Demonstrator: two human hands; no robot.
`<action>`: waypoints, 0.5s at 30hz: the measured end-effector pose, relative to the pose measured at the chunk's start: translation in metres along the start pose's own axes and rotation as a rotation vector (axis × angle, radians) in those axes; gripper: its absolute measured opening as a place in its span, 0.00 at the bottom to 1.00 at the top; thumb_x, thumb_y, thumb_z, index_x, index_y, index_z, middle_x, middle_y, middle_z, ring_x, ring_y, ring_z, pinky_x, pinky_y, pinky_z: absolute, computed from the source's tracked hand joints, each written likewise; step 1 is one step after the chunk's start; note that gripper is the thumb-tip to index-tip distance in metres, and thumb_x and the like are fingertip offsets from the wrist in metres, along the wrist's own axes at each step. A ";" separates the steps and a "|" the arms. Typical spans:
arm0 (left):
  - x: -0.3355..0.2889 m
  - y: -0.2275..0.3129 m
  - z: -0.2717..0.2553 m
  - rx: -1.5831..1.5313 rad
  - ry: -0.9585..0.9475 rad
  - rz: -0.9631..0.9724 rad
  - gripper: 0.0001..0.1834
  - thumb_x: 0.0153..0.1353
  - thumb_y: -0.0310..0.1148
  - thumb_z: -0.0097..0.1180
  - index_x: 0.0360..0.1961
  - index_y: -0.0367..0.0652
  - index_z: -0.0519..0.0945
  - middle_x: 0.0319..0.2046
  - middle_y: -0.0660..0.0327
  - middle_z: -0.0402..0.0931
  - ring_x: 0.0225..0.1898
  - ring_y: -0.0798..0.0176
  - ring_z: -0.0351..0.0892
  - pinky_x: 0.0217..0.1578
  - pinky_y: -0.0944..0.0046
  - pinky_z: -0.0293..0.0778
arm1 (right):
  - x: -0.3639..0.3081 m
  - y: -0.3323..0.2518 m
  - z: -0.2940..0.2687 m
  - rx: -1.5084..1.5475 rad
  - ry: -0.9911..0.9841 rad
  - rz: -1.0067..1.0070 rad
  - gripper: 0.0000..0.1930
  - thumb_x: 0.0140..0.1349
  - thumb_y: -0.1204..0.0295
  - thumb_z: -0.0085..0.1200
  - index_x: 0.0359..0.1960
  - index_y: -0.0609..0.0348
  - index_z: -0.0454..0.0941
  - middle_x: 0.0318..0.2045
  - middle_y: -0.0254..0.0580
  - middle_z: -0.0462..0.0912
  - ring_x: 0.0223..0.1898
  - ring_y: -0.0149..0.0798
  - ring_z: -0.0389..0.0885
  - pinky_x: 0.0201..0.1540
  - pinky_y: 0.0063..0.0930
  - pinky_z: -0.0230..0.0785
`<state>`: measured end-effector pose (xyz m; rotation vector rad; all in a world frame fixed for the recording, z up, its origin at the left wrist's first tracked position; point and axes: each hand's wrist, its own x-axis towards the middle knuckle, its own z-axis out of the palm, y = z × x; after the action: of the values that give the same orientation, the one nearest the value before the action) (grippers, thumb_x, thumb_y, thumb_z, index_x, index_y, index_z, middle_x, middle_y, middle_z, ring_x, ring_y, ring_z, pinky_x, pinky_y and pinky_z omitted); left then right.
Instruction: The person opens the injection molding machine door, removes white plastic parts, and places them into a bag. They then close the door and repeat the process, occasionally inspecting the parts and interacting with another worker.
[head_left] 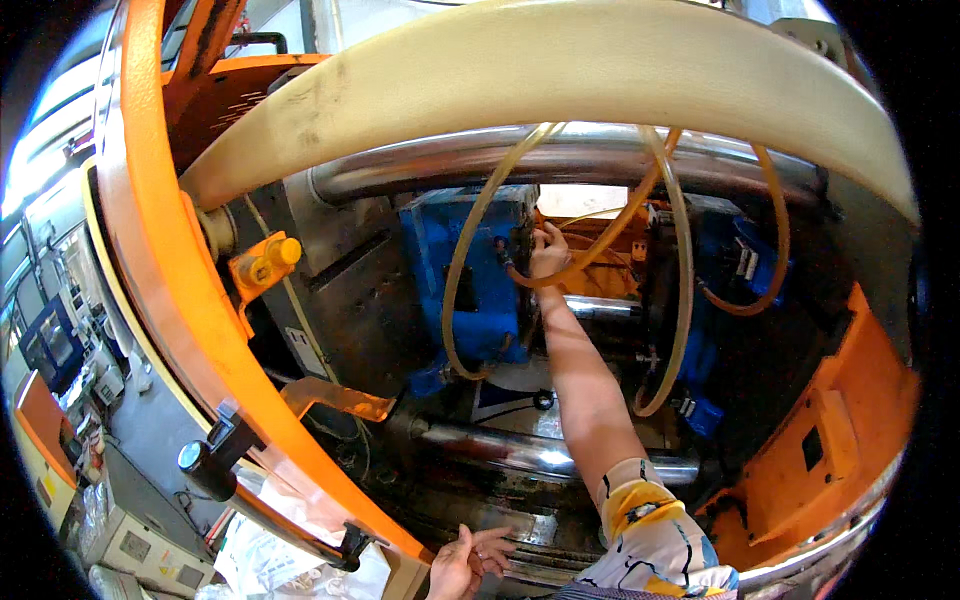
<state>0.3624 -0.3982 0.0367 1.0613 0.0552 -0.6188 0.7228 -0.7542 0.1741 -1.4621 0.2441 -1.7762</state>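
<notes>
My right arm reaches deep into an orange-framed moulding machine. At the inner face of the left blue mould half (455,270), the fingers of my right hand (548,252) are bent and drawn together. Whatever they hold, if anything, is hidden. Clear hoses (468,240) loop down beside that hand, and an amber hose (600,245) passes by the wrist. Across the gap stands the right blue mould half (703,350), partly in shadow. Low in the picture, my left hand (468,565) is open, fingers spread, touching nothing visible.
Above my arm runs a thick cream-coloured pipe (560,60). Steel tie bars (500,447) cross the machine. The orange door frame (190,290), with a black handle (210,470), rises on the left; an orange panel (800,470) stands right. White plastic bags (280,545) lie lower left.
</notes>
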 end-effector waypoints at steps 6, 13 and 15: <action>-0.005 0.008 0.000 0.021 -0.065 0.011 0.33 0.64 0.54 0.32 0.46 0.30 0.72 0.30 0.54 0.77 0.24 0.65 0.75 0.26 0.69 0.71 | 0.005 -0.004 -0.003 -0.022 -0.037 -0.057 0.13 0.56 0.73 0.51 0.42 0.66 0.73 0.29 0.45 0.82 0.29 0.40 0.80 0.35 0.31 0.71; -0.008 0.002 0.000 0.002 0.011 0.006 0.34 0.62 0.57 0.36 0.44 0.32 0.74 0.26 0.58 0.77 0.20 0.67 0.74 0.23 0.68 0.70 | 0.007 -0.001 -0.001 -0.111 -0.016 -0.112 0.15 0.57 0.67 0.51 0.45 0.60 0.74 0.29 0.44 0.82 0.30 0.47 0.79 0.35 0.37 0.68; -0.008 -0.005 -0.002 0.021 0.077 -0.007 0.33 0.61 0.58 0.36 0.42 0.34 0.76 0.26 0.59 0.78 0.21 0.67 0.75 0.22 0.68 0.71 | 0.004 0.008 0.009 -0.459 0.010 -0.256 0.16 0.56 0.68 0.51 0.44 0.62 0.74 0.30 0.48 0.82 0.27 0.48 0.79 0.29 0.37 0.69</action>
<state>0.3536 -0.3944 0.0343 1.1059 0.1197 -0.5862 0.7342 -0.7593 0.1755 -1.8734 0.5164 -2.0212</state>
